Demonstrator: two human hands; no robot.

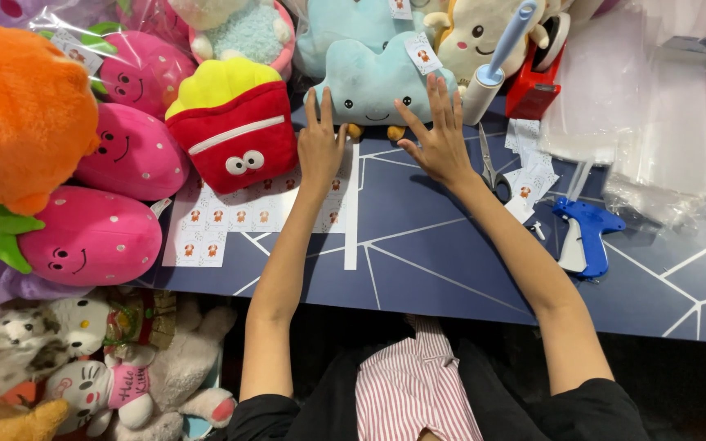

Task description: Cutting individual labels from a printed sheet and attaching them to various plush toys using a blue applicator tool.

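Grip spread on both hands [321, 147] [439, 139], fingertips at blue cloud plush [373, 82]; white label sheet [230, 214] beneath.

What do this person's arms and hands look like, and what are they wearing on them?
Both arms are bare from the upper arm down. The left hand and right hand wear no gloves, and no rings, watch or bracelet can be seen. Short black sleeves cover only the tops of the arms near the shoulders. The fingernails look short and unpainted.

Blue tagging gun [583, 233], scissors [490, 167], red fries plush [234, 122], pink strawberry plushes [91, 237].
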